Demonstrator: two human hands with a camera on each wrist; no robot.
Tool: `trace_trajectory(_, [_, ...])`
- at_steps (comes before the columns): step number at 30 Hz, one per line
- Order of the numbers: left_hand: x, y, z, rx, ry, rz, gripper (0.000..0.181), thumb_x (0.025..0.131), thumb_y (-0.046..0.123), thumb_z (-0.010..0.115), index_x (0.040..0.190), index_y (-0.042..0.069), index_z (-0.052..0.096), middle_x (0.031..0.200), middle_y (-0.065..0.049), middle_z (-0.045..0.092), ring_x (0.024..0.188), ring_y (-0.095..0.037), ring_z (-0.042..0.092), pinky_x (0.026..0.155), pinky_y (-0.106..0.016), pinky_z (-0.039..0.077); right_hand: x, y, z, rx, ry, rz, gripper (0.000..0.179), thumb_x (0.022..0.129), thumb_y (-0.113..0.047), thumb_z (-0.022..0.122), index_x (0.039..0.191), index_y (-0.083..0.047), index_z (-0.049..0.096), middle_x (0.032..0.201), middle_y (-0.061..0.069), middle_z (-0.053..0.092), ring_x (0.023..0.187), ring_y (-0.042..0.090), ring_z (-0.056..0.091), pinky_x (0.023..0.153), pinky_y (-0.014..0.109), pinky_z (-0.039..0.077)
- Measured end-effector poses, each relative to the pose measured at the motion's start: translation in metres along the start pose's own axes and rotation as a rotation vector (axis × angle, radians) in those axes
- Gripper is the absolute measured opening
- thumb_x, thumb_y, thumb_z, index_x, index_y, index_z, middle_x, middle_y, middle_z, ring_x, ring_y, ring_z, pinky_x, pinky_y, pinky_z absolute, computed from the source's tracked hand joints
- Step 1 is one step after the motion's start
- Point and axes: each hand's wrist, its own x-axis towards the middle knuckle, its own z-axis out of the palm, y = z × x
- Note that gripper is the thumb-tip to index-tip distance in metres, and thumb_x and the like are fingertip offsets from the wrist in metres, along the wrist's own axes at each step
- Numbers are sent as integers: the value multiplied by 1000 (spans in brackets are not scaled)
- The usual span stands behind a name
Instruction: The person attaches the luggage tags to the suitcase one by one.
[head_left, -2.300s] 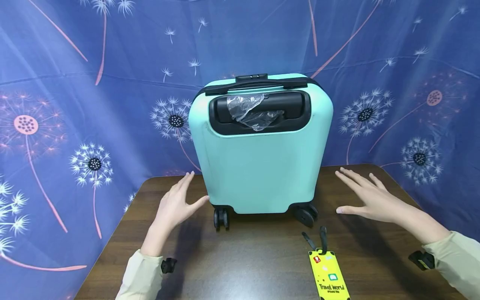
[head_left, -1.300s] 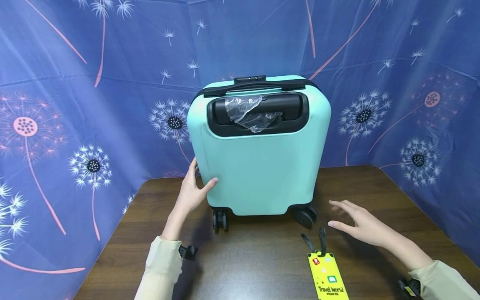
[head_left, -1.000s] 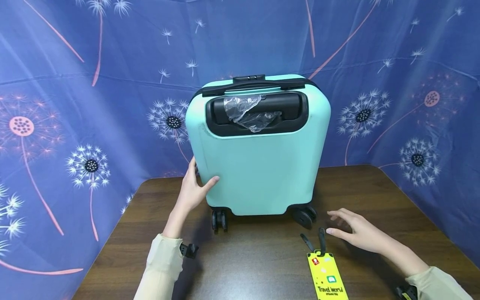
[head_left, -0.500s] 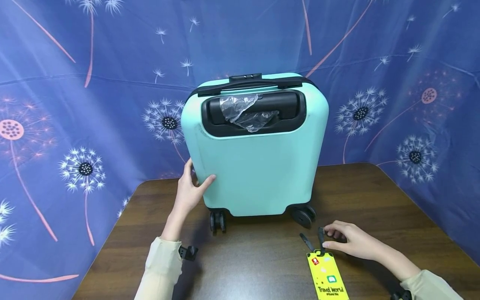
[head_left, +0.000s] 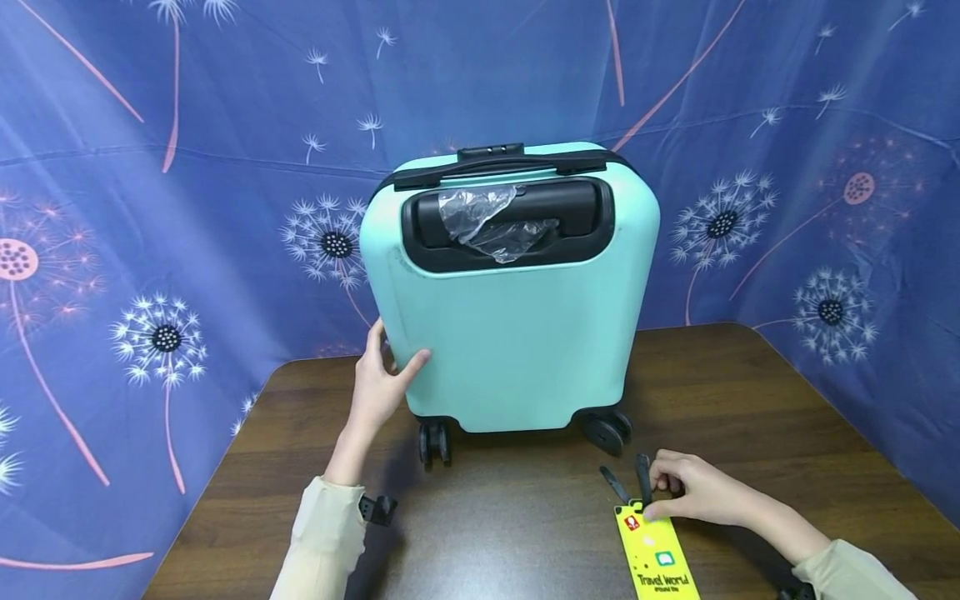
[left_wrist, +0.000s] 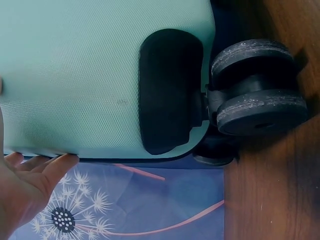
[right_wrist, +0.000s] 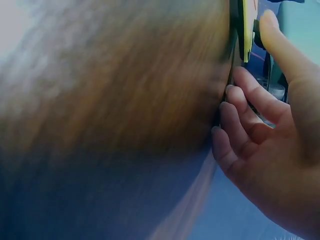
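Observation:
A mint-green suitcase [head_left: 517, 342] stands upright on its black wheels on the table. My left hand [head_left: 377, 387] holds its lower left edge, thumb on the front face and fingers along the side. In the left wrist view, the fingertips touch the side of the suitcase [left_wrist: 95, 75] near a double wheel [left_wrist: 260, 107]. A yellow luggage tag [head_left: 660, 558] with a black strap [head_left: 643, 477] lies in front. At the tag's top right corner is my right hand [head_left: 701, 492], thumb on the corner, fingers bent beside the strap. In the right wrist view, thumb and fingertips are apart.
The brown wooden table [head_left: 480, 517] carries the suitcase and tag. Close behind hangs a blue curtain [head_left: 247, 208] with dandelion prints. Clear plastic film [head_left: 487, 221] is wrapped round the suitcase's black pull handle [head_left: 566, 208].
My left hand moved in to the suitcase's side and has stayed there. My right hand came down and left from beside the suitcase to the luggage tag. The suitcase stands where it did.

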Motion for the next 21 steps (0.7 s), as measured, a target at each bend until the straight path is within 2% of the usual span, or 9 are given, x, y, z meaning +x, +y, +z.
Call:
trace_trajectory(6, [-1,1,0,-8,-6,-16,78,83,33,71,147,26,25,139,-5,44,123,-25,52,96,-41,47,5,0,0,133,-152,92,39,74,-37,78,84,-11,51,80,-4,44,69,3,41,55,22,35])
trace_trajectory(14, [-2,0,0,-8,-31,-38,79,84,36,70,147,30,23,141,-4,43,124,-24,51,99,-42,45,7,-6,-5,207,-200,153,35,74,-27,79,84,-7,52,79,-3,48,68,4,43,56,21,35])
trace_trajectory(21, [-2,0,-2,-5,-35,-53,80,84,40,69,147,31,21,141,-5,42,126,-25,48,101,-43,42,7,-6,-11,398,-246,205,30,80,-15,73,89,1,50,77,2,53,68,5,49,55,20,36])
